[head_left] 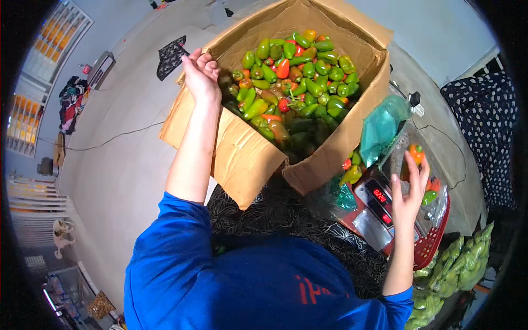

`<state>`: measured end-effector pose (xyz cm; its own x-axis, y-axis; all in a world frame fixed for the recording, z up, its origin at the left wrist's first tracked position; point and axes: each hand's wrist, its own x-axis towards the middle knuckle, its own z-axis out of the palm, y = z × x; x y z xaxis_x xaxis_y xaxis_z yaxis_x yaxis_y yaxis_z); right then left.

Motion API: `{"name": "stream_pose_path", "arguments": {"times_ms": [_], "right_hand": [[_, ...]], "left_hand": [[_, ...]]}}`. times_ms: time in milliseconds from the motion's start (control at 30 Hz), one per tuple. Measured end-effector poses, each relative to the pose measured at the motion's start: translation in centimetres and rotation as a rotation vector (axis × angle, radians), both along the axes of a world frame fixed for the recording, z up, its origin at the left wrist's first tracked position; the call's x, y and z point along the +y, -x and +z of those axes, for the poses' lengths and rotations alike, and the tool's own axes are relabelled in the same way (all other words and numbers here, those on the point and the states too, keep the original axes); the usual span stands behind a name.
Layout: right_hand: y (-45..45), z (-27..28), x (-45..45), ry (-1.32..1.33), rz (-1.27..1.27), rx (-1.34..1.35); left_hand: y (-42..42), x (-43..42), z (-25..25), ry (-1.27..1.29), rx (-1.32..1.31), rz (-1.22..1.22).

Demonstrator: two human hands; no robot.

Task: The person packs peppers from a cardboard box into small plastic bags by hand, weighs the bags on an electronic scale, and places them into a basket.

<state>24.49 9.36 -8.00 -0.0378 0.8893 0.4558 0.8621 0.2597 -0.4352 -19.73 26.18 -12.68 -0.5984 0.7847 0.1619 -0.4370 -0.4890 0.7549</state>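
My left hand point(202, 78) is at the left rim of a large cardboard box point(242, 159), palm up with fingers loosely bent and nothing visible in them. Green, red and orange peppers point(313, 85) fill the bottom of the box. On the right, my right hand point(410, 190) is over a digital scale point(374, 206) with lit red digits. Its fingers are spread, and the fingertips are at an orange pepper point(416, 153), with the thumb apart from it. A clear plastic bag point(437, 212) with a few peppers point(430, 192) lies beside that hand.
A green plastic bag point(385, 124) lies against the box's right side. Several loose peppers point(352, 171) are by the scale, near a red basket point(437, 242). Bagged green vegetables point(462, 261) stand lower right. A cable point(121, 133) crosses the floor; a dog point(63, 236) is far left.
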Motion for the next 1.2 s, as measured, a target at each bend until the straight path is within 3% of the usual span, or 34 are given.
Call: {"name": "stream_pose_path", "arguments": {"times_ms": [67, 167, 267, 333, 433, 533, 567, 667, 733, 800, 867, 1067, 1200], "right_hand": [[3.9, 2.1, -0.3, -0.125, 0.133, 0.142], [8.8, 3.2, 0.9, -0.018, 0.412, 0.367], [10.4, 3.9, 1.3, 0.194, 0.563, 0.357], [9.6, 2.1, 1.2, 0.328, 0.543, 0.334], [7.0, -0.3, -0.7, 0.313, 0.433, 0.236], [3.5, -3.8, -3.8, 0.544, 0.305, 0.454], [2.1, -5.4, -4.8, 0.574, 0.28, 0.493], [-1.2, -10.3, -9.3, 0.76, 0.119, 0.547], [-1.7, -12.9, -12.2, 0.872, 0.045, 0.629], [-4.4, -20.6, -15.2, 0.835, 0.245, 0.56], [-4.4, -22.1, -16.6, 1.117, 0.293, 0.231], [-2.8, -20.0, -14.8, 1.077, 0.246, 0.315], [-4.1, -22.6, -15.0, 1.121, 0.236, 0.457]], "left_hand": [[-0.3, -0.3, 0.1, 0.006, 0.02, 0.027], [-0.3, -0.2, 0.0, -0.008, 0.034, 0.007], [-0.2, -0.1, -0.2, 0.032, 0.067, -0.041], [-0.4, -0.1, 0.1, 0.056, 0.04, -0.078], [-0.6, 0.0, 0.3, 0.136, 0.014, -0.129], [-0.7, 2.7, 1.8, 0.529, 0.367, -0.286], [-1.1, 3.7, 1.8, 0.535, 0.645, -0.347], [-1.4, 8.1, -1.6, 0.436, 1.866, -0.277], [-3.6, 7.6, -2.5, 0.592, 2.182, -0.325], [-5.6, 8.2, -3.4, 0.915, 2.478, -0.534], [-6.3, 9.0, -4.6, 1.013, 2.504, -0.57], [-8.9, 10.9, -0.4, 0.658, 2.128, -0.217], [-9.6, 14.4, -1.6, 0.464, 1.981, -0.038]]}}
